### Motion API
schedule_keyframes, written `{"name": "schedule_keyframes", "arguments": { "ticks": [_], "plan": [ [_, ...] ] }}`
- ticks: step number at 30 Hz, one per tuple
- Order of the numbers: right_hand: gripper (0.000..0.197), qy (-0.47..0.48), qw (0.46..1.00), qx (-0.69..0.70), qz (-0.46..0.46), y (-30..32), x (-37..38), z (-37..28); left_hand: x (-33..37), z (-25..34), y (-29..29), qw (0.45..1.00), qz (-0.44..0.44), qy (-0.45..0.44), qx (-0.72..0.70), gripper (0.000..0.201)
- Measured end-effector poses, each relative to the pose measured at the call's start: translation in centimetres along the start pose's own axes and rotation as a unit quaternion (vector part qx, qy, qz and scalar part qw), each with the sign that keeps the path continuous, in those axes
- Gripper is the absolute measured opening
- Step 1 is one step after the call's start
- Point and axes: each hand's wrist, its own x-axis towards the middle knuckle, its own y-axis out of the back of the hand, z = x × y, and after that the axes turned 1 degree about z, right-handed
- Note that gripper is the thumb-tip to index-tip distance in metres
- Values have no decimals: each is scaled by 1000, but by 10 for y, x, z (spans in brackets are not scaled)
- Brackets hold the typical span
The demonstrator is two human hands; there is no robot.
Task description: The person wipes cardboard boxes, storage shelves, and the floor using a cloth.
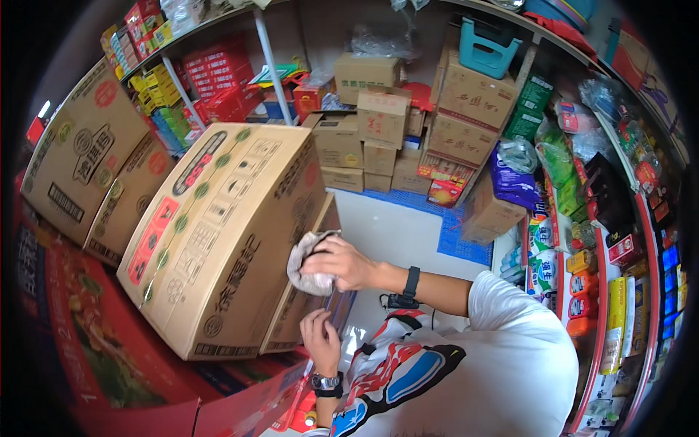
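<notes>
My right hand (341, 264) is closed around a crumpled greyish cloth (298, 268), pressed to the side of the stacked brown cartons. Just below it, my left hand (320, 341) has its fingers apart and holds nothing. It is by the near end of the lower carton (291, 309); whether it touches the cardboard is hard to tell. The large upper carton (240, 255) lies on that lower one, with printed symbols and a red-and-green strip along its top. A metal watch is on my left wrist and a black band on my right.
A red printed box (145, 364) stands at the near left, with more cartons (80, 160) beyond. Stacked cartons (382, 120) and a teal plastic stool (486, 49) are at the back. Packed red-edged shelves (601, 306) line the right. Blue matting (466, 244) covers part of the floor.
</notes>
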Motion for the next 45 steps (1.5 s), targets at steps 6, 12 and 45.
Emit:
{"name": "schedule_keyframes", "arguments": {
  "ticks": [6,12,45],
  "plan": [
    [71,-143,988,-31,54,73,-28,92,21,24,-63,999,-36,2,25,22],
    [58,-315,945,49,70,159,-110,188,72,70,-194,996,-85,-19,28,22],
    [63,-658,728,104,161,473,-406,554,551,133,-815,939,-333,-64,-53,30]
  ]
}}
